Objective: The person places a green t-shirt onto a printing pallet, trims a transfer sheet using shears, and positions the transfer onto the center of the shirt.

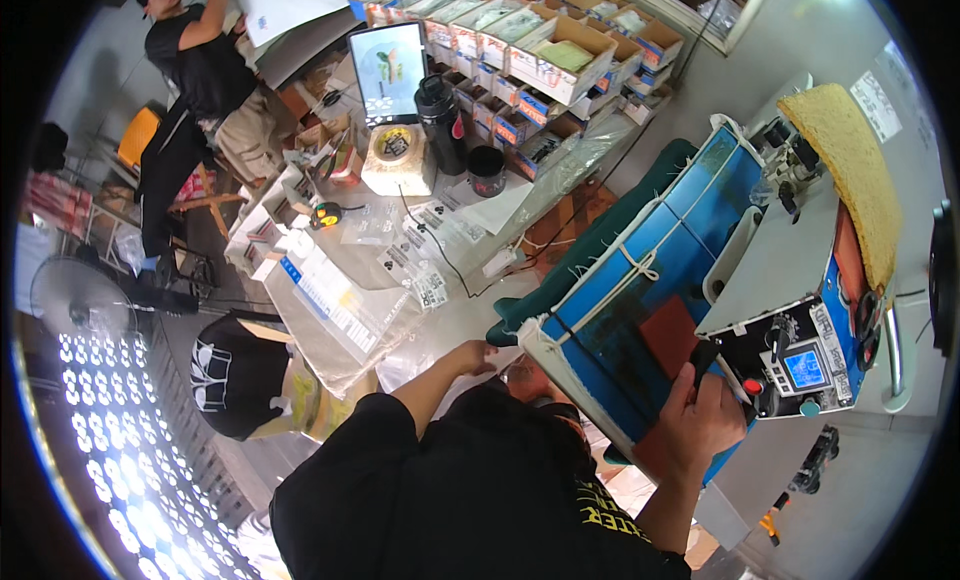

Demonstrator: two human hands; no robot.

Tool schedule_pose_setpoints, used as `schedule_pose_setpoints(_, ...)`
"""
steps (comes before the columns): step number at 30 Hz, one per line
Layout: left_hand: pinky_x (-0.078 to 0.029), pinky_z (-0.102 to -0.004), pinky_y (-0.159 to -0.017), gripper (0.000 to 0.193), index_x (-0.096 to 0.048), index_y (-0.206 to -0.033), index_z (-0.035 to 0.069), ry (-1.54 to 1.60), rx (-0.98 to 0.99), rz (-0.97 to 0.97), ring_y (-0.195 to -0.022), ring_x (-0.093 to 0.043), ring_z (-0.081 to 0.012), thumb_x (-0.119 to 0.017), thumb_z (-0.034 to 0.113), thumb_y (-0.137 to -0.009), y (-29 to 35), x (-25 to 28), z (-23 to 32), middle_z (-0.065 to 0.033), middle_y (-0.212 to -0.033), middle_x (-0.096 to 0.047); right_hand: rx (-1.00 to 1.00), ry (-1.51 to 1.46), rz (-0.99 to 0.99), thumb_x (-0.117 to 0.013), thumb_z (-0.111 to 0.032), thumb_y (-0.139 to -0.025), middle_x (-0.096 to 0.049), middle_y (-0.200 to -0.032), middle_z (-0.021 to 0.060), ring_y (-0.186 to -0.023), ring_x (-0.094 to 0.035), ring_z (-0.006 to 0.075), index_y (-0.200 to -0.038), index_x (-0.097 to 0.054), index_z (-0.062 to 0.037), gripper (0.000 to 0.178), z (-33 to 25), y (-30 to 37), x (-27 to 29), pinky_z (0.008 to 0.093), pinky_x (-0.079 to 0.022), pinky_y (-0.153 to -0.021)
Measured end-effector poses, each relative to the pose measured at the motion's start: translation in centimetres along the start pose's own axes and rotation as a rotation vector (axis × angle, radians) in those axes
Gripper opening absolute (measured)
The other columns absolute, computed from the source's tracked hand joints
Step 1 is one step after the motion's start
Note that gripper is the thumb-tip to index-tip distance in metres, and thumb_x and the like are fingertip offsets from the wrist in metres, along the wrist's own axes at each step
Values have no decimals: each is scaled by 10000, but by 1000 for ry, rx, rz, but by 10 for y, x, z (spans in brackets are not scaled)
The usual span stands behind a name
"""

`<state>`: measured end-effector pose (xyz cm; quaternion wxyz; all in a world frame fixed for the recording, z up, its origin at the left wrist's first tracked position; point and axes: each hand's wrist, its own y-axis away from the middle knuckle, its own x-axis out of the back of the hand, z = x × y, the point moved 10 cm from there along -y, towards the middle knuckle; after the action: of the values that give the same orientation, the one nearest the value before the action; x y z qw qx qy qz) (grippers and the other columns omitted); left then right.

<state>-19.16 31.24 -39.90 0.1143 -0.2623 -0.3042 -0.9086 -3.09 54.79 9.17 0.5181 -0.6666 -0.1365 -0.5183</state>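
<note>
My right hand (705, 415) is at the front of a machine (765, 300) with a grey top, a small lit screen (803, 369) and coloured buttons. Its fingers are curled around a small black piece (706, 355) beside the control panel. Next to it a reddish-brown pad (668, 335) lies on the blue bed (615, 305), which has white cord tied across it. My left hand (470, 358) is by the near edge of the table, next to clear plastic. Its fingers are drawn together, and what they hold, if anything, is hidden.
On the table (385, 315) lie printed sheets (330, 295), plastic bags (415, 265) and a tape measure (325, 216). Behind stand a black bottle (440, 120), a tablet (388, 72) and stacked parts boxes (560, 55). A fan (80, 295) and another person (205, 70) are at left.
</note>
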Motion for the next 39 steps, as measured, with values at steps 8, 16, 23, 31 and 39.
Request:
schedule_pose_setpoints(8,-519,-397,-831,514,-611,-1243,61,-62,272,6,-927,-661,-348,-325,425,-1017,-19,34,-124,-250,-1058,-673,-89,-20,-63,-688,-254,-816,-455,-540,109,-484,-490,327,-605,-464,-98,345,16,-3,-6,426,-352,-460)
schedule_pose_setpoints(16,-445,-474,-970,593,-563,-1291,185,1521,364,-16,-1113,-598,-229,-314,623,-978,-79,105,-89,-12,-1235,-629,-424,254,-134,-655,-475,-861,-573,-626,185,-594,-553,428,-586,-532,-25,542,100,34,0,476,-397,-530)
schedule_pose_setpoints(23,-430,-444,-1049,752,-527,-1349,91,1648,155,-309,-1206,-567,-257,-433,694,-909,-88,169,-19,-88,-1297,-610,-719,417,-9,-595,-394,-925,-665,-916,249,-935,-584,434,-857,-686,47,456,190,76,35,504,-424,-890)
schedule_pose_setpoints(31,-514,-387,-968,468,-550,-1276,-8,1595,219,68,-1093,-641,-258,-616,324,-952,-24,184,-88,-134,-1235,-639,-709,677,379,-688,-182,-865,-674,-904,178,-920,-614,372,-912,-683,9,197,182,89,64,462,-467,-877)
schedule_pose_setpoints(39,-496,-288,-798,339,-596,-1197,-22,465,-263,344,-887,-618,-130,-673,116,-897,18,304,172,-83,-1045,-670,-34,-1153,-286,-725,-95,-808,-537,-1330,166,-929,-653,312,-1219,-590,-44,436,-103,-74,-143,365,-563,-742)
